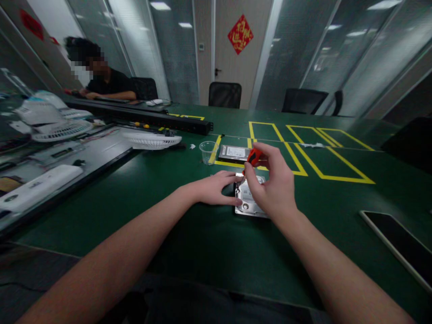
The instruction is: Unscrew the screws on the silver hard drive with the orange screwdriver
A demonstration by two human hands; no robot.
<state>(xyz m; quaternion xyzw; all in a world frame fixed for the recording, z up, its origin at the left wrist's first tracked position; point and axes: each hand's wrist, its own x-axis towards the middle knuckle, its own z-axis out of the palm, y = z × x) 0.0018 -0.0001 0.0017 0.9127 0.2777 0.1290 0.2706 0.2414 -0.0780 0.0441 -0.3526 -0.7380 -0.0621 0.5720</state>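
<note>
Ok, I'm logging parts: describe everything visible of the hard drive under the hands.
The hard drive looks like silver metal, rectangular, with a round detail near its lower left. It lies flat on the green table. The left hand touches its left side; the right hand, pointing a red screwdriver down at it, hides part.

A dark green table (202, 243) carries everything, its top marked with boxes of yellow tape (347, 180). A silver hard drive (247, 191) lies flat towards the near edge; beyond it lies a second drive (231, 152), with a clear plastic cup (208, 155) standing just to its left. A phone (401, 243) lies at the far right, a white scrap (312, 145) among the tape lines. On the left rest a large flat panel (97, 150) and a long black bar (151, 120).
</note>
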